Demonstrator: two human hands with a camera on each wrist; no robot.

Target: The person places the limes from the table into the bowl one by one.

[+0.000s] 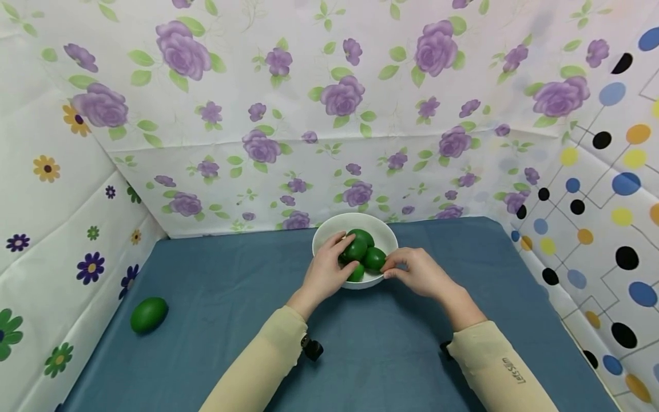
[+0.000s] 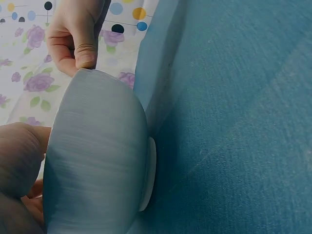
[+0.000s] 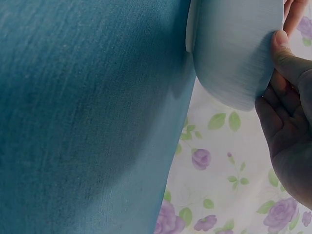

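Observation:
A white bowl (image 1: 383,231) stands near the far edge of the table with several green limes (image 1: 374,260) in it. My left hand (image 1: 325,266) reaches over its near-left rim, thumb and fingers around one lime (image 1: 355,250) on top of the others. On the opposite side, my right hand (image 1: 419,272) pinches the bowl's rim between thumb and fingers. The left wrist view shows the bowl's outer wall (image 2: 97,146) and the right hand's thumb (image 2: 86,56) on the rim; there the limes are hidden behind the wall.
Another lime (image 1: 149,315) lies on the blue tablecloth (image 1: 206,286) at the left. A flowered sheet (image 1: 304,114) hangs behind the table, and patterned sheets flank both sides.

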